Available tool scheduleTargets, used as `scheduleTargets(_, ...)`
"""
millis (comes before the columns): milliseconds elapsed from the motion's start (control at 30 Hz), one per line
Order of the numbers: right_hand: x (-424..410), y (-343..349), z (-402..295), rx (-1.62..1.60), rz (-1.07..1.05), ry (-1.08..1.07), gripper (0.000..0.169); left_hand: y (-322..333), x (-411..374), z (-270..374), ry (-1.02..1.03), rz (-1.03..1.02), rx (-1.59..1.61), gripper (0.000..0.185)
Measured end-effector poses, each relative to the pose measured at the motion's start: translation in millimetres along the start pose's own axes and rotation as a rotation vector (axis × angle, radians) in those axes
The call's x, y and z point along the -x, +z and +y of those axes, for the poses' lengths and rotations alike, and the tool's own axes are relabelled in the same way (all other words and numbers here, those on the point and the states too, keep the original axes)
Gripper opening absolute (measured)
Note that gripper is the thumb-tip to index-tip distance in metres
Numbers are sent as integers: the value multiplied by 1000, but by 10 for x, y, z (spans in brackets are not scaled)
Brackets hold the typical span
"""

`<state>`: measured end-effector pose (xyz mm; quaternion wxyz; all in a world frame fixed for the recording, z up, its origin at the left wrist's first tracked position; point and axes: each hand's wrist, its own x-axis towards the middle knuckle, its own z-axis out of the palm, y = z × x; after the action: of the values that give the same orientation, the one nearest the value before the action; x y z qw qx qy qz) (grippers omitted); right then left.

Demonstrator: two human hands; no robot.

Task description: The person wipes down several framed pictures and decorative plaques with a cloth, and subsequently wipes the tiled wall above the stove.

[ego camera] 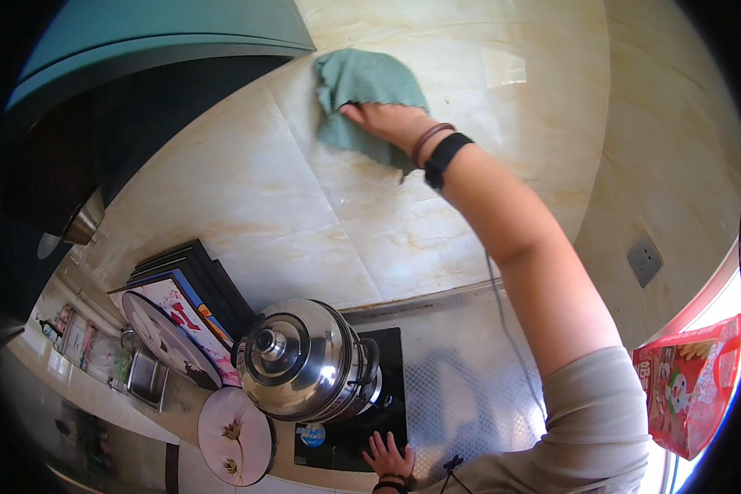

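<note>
My right hand point(386, 120) presses a green cloth point(370, 77) against the marbled wall tiles point(407, 216), high up beside a teal cabinet. The cloth spreads around the fingers, and part of it hangs below the wrist. Down at the front edge of the black cooktop point(352, 438), my left hand point(389, 455) lies palm down with its fingers spread and holds nothing. A steel steamer pot point(305, 361) with a domed lid stands on the cooktop, above and left of my left hand.
Round and rectangular picture boards point(173, 309) lean left of the pot, with a round floral board point(234, 435) in front. A steel sink point(148, 376) lies farther left. A cable point(509, 321) crosses the patterned metal counter point(444, 395). At the right hangs a red package point(685, 389).
</note>
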<state>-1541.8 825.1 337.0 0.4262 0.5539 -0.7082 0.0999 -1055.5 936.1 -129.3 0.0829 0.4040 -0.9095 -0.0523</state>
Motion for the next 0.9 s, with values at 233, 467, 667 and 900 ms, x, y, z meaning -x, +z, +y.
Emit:
scheduleTargets(233, 40, -350, -143, -391, 76, 494, 48, -6, -25, 3, -4, -5, -6, 61)
scheduleTargets(467, -363, 131, -480, -292, 77, 72, 41, -3, -31, 28, 13, 1, -14, 61)
scheduleTargets(667, 621, 711, -760, -152, -94, -244, 42, -108, 35, 2, -44, -67, -24, 62)
scheduleTargets(900, 673, 761, -579, -19, 186, -293, 32, -63, -36, 39, -49, -76, -2, 62)
